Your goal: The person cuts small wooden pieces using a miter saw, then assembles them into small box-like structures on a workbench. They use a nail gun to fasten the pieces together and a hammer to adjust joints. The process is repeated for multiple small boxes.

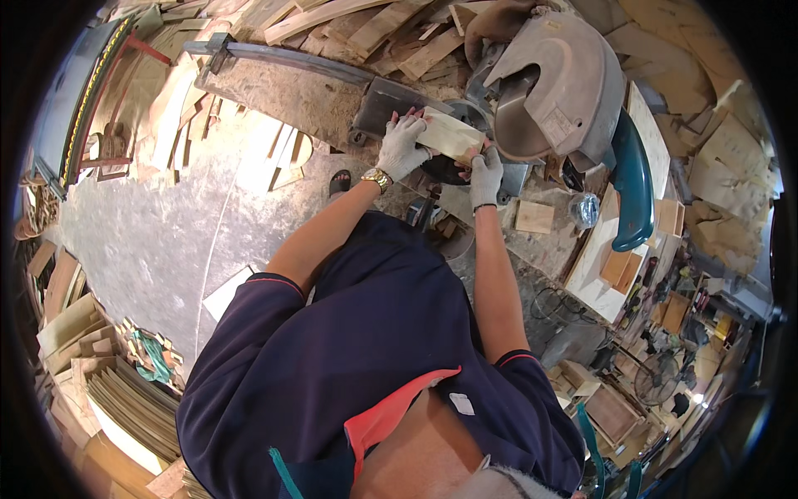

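Between my two gloved hands is a short pale wood block (pixel 451 135), held at the base of a miter saw. My left hand (pixel 402 148), in a light fingerless-tipped glove with a gold watch at the wrist, grips the block's left end. At its right end my right hand (pixel 485 176) closes its fingers on the wood. Just right of the block stands the saw's round blade (pixel 519 116), partly covered by a grey guard (pixel 573 83). The saw's teal handle (pixel 633 183) points toward me on the right. Under the block, the saw's turntable is mostly hidden.
A dusty bench (pixel 287 91) with a metal fence rail (pixel 291 62) runs off to the left. Offcuts (pixel 374 33) lie heaped behind the saw. A small wood piece (pixel 534 217) and a tape roll (pixel 584 209) sit right of my hand. Stacked thin boards (pixel 133 407) stand lower left.
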Available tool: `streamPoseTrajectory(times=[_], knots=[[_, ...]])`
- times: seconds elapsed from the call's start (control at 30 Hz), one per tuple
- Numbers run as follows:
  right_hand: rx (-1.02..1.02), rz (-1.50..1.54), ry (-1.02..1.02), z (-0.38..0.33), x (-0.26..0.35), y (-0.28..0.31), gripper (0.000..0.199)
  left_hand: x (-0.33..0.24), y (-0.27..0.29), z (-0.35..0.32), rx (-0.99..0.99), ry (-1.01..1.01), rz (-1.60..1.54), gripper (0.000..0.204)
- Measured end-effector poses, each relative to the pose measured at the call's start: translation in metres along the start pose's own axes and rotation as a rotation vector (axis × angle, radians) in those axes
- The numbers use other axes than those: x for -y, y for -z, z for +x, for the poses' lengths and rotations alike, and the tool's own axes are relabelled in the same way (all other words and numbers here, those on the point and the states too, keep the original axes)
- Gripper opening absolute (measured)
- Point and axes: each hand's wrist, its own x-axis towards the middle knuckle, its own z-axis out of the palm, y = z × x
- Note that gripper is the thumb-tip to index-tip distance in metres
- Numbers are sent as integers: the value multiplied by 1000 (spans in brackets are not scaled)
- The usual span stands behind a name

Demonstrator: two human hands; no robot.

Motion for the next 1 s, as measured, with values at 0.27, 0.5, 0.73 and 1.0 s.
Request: streamPoseTrajectory(times=[0.27,0.5,0.73,1.0], knots=[[-77,-17,10,-6,7,-9,46,-12,8,5,84,-33,190,58],[-222,209,-47,-5,3,-2,61,-6,3,11,132,-20,230,66],[-171,200,-67,-11,7,-18,64,9,24,12,156,-37,247,48],[-14,163,-84,-16,14,-10,67,14,36,13,98,-108,252,42]])
